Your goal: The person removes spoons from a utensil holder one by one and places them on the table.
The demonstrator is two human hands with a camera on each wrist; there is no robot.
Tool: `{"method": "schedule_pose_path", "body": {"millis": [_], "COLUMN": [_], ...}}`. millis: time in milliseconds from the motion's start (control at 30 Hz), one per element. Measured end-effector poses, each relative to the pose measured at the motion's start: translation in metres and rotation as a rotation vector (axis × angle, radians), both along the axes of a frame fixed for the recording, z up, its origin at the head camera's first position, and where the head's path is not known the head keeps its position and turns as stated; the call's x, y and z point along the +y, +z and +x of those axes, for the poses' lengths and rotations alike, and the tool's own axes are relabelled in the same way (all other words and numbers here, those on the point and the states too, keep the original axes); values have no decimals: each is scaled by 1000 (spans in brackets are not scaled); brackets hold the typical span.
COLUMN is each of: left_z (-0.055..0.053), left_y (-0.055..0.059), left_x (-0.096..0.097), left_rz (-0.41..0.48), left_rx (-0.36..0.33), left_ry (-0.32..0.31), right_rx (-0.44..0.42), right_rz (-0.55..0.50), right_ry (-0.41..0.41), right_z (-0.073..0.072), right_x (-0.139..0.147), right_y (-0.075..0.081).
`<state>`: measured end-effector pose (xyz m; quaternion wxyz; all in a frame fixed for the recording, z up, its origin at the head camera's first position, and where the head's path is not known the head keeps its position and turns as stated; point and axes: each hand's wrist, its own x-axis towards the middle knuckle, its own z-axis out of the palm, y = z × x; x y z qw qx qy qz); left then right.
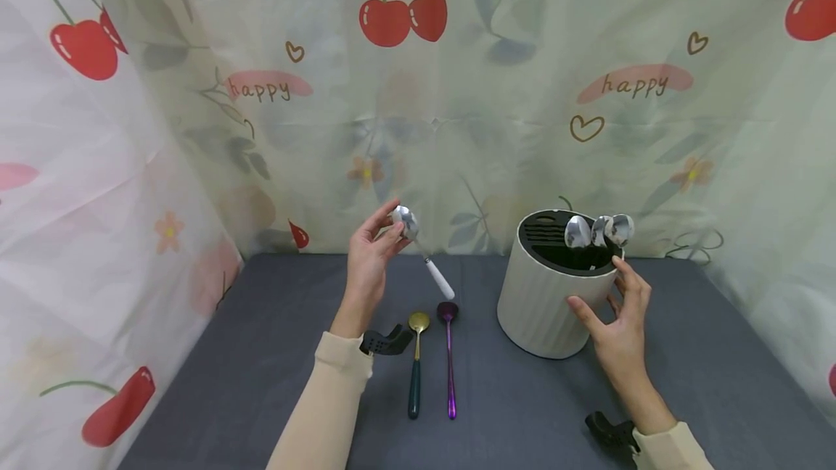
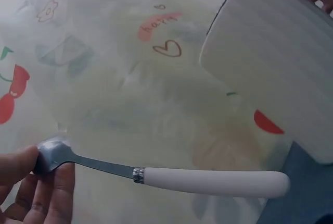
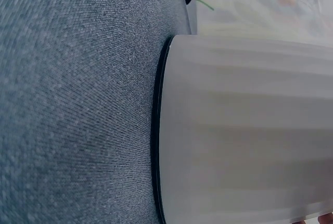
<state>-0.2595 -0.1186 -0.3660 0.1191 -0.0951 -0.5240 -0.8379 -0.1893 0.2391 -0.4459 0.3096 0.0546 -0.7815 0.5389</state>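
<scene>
Between thumb and fingers, my left hand point(image 1: 371, 263) pinches a spoon point(image 1: 440, 280) by its metal bowl. Its white handle point(image 2: 213, 182) points down and to the right, above the table. My right hand point(image 1: 620, 318) grips the right side of a white ribbed utensil holder point(image 1: 545, 310), thumb on the front wall and fingers at the rim. The holder's base point(image 3: 162, 130) rests on the table. Several metal spoons point(image 1: 578, 232) stand bowl-up in its black slotted top; their handles are hidden inside.
A gold spoon with a dark green handle point(image 1: 414, 386) and a purple spoon point(image 1: 451, 368) lie side by side on the grey table cloth point(image 1: 261, 354), left of the holder. A cherry-printed curtain point(image 1: 431, 143) hangs behind and along the sides.
</scene>
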Motion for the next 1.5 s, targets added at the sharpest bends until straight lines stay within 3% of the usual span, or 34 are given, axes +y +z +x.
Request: {"method": "schedule_pose_path", "body": {"millis": [267,500,700,1133,1500], "left_z": [3,7,8,12,14], "left_y": [-9,-16,-24,-37,-65], "left_x": [-28,-43,-50,-61,-79], "left_rz": [-185,-247,-371,-502,-571], "left_rx": [-76,-106,-148,-222,-282], "left_ry": [-68,-115,-153,-239,-301], "right_rx": [4,2,-2,-1,-7], "right_rz": [3,-1,4,-4,-5], "right_ry": [5,4,-1,-1,-6], "right_z": [0,0,0,-1,-2], "right_x": [-1,-1,0,1,0], "right_y": [0,1,0,-1,-1]}}
